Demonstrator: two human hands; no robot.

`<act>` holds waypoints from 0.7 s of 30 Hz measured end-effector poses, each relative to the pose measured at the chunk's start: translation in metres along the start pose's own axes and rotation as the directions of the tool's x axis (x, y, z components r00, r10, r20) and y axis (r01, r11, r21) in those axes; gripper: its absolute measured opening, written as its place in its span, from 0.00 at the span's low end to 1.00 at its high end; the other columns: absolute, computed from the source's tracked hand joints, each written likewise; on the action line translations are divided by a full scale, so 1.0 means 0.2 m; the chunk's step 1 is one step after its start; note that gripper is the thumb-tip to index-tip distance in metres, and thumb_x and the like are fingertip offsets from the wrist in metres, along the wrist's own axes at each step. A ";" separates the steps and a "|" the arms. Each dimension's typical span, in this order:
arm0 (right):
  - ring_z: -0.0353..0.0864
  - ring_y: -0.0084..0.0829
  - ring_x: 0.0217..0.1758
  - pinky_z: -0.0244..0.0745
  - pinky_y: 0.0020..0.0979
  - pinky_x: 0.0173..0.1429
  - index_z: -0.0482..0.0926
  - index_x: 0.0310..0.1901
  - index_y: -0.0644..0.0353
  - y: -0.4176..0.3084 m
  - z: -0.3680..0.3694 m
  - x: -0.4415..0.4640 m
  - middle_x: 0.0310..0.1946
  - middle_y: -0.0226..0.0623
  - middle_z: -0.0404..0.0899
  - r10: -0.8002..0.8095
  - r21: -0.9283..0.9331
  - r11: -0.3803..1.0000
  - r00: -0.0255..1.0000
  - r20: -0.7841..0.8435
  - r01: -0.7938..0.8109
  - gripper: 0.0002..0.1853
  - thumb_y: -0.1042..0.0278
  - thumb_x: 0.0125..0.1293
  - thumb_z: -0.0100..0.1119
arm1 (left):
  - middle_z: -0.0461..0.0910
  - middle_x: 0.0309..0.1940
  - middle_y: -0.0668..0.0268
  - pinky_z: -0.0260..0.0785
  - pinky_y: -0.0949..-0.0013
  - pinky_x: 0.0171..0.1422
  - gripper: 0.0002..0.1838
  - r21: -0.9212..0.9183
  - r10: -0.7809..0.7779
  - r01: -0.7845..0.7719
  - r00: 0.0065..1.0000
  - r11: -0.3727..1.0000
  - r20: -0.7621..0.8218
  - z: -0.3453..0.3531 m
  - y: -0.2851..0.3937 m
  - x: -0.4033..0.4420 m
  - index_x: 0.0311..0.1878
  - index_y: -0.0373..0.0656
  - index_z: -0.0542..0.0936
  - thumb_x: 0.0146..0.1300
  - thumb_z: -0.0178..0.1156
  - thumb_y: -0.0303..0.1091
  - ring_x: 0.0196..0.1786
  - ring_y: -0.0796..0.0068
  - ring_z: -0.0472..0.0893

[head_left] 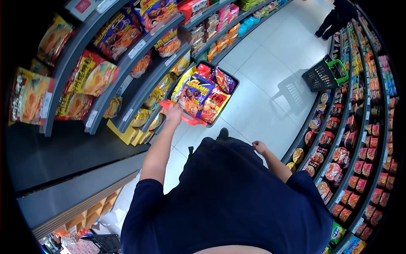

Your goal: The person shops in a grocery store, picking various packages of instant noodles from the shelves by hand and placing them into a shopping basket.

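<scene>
My left hand is at the near left edge of a shopping basket, its fingers closed on the red handle. Several bright noodle packets fill the dark basket: a purple packet in the middle, a red one at its right, a yellow one at the left, and red and purple ones at the back. Low at my right side hangs my right hand, away from the basket and the shelves; its fingers are curled together, and whether something small is between them is hidden.
Shelves of noodle bags rise at the left, close to the basket. Shelves of cups and packets curve along the right. A black basket with a green handle stands by them. A person in dark clothes is farther up the aisle.
</scene>
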State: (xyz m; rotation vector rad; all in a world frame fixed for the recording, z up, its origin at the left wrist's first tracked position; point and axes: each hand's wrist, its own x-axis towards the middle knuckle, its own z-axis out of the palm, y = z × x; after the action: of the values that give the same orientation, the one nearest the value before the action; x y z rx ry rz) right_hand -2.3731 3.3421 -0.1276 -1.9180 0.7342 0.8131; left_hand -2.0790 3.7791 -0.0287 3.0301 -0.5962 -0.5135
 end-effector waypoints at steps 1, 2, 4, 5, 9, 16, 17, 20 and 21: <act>0.80 0.28 0.35 0.77 0.31 0.43 0.76 0.49 0.70 0.04 -0.02 0.00 0.35 0.40 0.82 0.001 0.076 0.997 1.000 -0.008 -0.001 0.14 0.72 0.66 0.50 | 0.75 0.49 0.67 0.54 0.27 0.64 0.09 0.008 -0.003 0.003 0.999 1.000 0.038 -0.03 0.03 0.08 0.40 0.49 0.83 0.58 0.56 0.33 0.57 0.58 0.70; 0.80 0.29 0.35 0.77 0.31 0.43 0.75 0.48 0.71 0.14 -0.02 0.04 0.34 0.40 0.81 0.012 0.155 0.988 1.000 -0.012 -0.010 0.13 0.74 0.66 0.50 | 0.76 0.52 0.67 0.53 0.26 0.65 0.11 0.012 -0.008 0.007 0.997 1.000 0.079 -0.06 0.06 0.15 0.43 0.47 0.83 0.59 0.54 0.33 0.57 0.58 0.70; 0.80 0.31 0.35 0.78 0.31 0.42 0.75 0.47 0.72 0.31 -0.03 0.12 0.34 0.41 0.80 0.037 0.312 0.950 0.999 -0.034 -0.025 0.12 0.76 0.65 0.50 | 0.76 0.53 0.67 0.53 0.26 0.64 0.12 0.045 0.003 -0.006 0.998 0.999 0.068 -0.08 0.10 0.27 0.45 0.47 0.82 0.59 0.54 0.32 0.58 0.58 0.70; 0.80 0.32 0.35 0.78 0.31 0.42 0.75 0.47 0.71 0.34 -0.04 0.13 0.34 0.42 0.80 0.054 0.389 0.921 0.997 -0.049 -0.031 0.11 0.76 0.65 0.50 | 0.76 0.54 0.67 0.54 0.26 0.64 0.13 0.065 0.007 -0.011 0.998 0.998 0.063 -0.10 0.12 0.33 0.46 0.47 0.82 0.59 0.54 0.32 0.59 0.58 0.70; 0.82 0.33 0.37 0.79 0.31 0.43 0.74 0.48 0.71 0.31 -0.11 0.07 0.35 0.41 0.79 0.159 0.456 0.885 0.982 -0.098 -0.098 0.12 0.75 0.65 0.51 | 0.77 0.52 0.65 0.56 0.30 0.63 0.12 0.129 0.018 -0.037 0.989 0.991 0.148 -0.12 0.18 0.57 0.45 0.50 0.82 0.59 0.56 0.35 0.61 0.59 0.69; 0.83 0.32 0.39 0.73 0.30 0.35 0.74 0.49 0.63 0.50 -0.20 0.06 0.38 0.38 0.81 0.304 0.467 0.849 0.951 -0.049 -0.247 0.13 0.66 0.67 0.51 | 0.76 0.50 0.66 0.61 0.33 0.62 0.11 0.181 -0.006 -0.024 0.987 0.983 0.160 -0.13 0.34 0.91 0.44 0.55 0.83 0.60 0.55 0.38 0.62 0.63 0.67; 0.84 0.31 0.40 0.72 0.30 0.34 0.73 0.50 0.61 0.47 -0.24 0.05 0.39 0.38 0.81 0.343 0.444 0.847 0.939 -0.032 -0.294 0.13 0.64 0.68 0.51 | 0.76 0.50 0.66 0.61 0.32 0.61 0.11 0.189 -0.022 -0.010 0.985 0.982 0.169 -0.14 0.37 0.95 0.44 0.55 0.83 0.60 0.55 0.37 0.63 0.63 0.67; 0.83 0.30 0.43 0.68 0.30 0.32 0.73 0.51 0.58 0.43 -0.34 0.08 0.41 0.37 0.82 0.351 0.488 0.821 0.936 -0.019 -0.298 0.15 0.59 0.69 0.50 | 0.77 0.53 0.67 0.61 0.31 0.61 0.12 0.206 -0.061 0.019 0.977 0.978 0.202 -0.20 0.47 1.06 0.46 0.53 0.83 0.61 0.55 0.35 0.64 0.64 0.67; 0.83 0.30 0.43 0.69 0.30 0.32 0.73 0.51 0.59 0.40 -0.37 0.09 0.41 0.37 0.82 0.363 0.492 0.815 0.931 -0.022 -0.306 0.15 0.59 0.69 0.49 | 0.77 0.54 0.67 0.60 0.29 0.61 0.15 0.223 -0.067 0.013 0.970 0.975 0.233 -0.22 0.50 1.09 0.51 0.51 0.81 0.61 0.55 0.35 0.65 0.64 0.66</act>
State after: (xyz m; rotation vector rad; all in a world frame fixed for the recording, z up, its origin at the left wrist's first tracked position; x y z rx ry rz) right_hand -2.4036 3.2389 -0.1532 -1.4059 1.2481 0.6492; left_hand -1.9112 3.6043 -0.0493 3.2187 -0.6410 -0.8820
